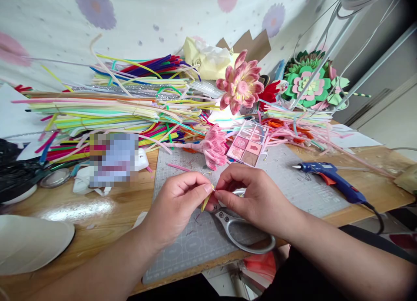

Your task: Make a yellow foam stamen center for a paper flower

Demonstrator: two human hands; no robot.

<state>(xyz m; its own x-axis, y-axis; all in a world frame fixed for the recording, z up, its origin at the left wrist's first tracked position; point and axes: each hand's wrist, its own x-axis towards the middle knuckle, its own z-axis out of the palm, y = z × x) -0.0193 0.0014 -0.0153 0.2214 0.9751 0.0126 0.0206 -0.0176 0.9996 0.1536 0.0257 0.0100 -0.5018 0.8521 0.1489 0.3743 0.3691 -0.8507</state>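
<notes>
Yellow bit: slim yellow strip, pipe-cleaner-looking (206, 202), held up over the left half of the grey gridded cutting mat (182, 257), towards the front edge of the wooden bench (130, 210).
Left hand (182, 201): thumb and forefinger clamped on the strip, its lower end poking out underneath.
Right hand (249, 192): thumb and forefinger pinched together at the strip's upper end, tips nearly meeting the left ones.
Working the tip: looks like fine fingertip shaping to me. Imo pinch close to the end being worked, go in small turns, and don't squeeze so hard the fuzz flattens.
Scissors: silver metal pair with big loop handles (239, 233), partly under the right hand, loops towards the mat's front edge. I'd slide them aside for wrist room.
Makeup palette: flat rectangular case with square pans (248, 139), at the mat's back edge. Nearer pans hold pinks and a brown; the farther ones look pale and shiny, can't tell the shades.
Packet: crumpled pale-yellow wrapper (192, 57) at the bench's back edge, whitish film on top. No clue what's inside, tbh.
</notes>
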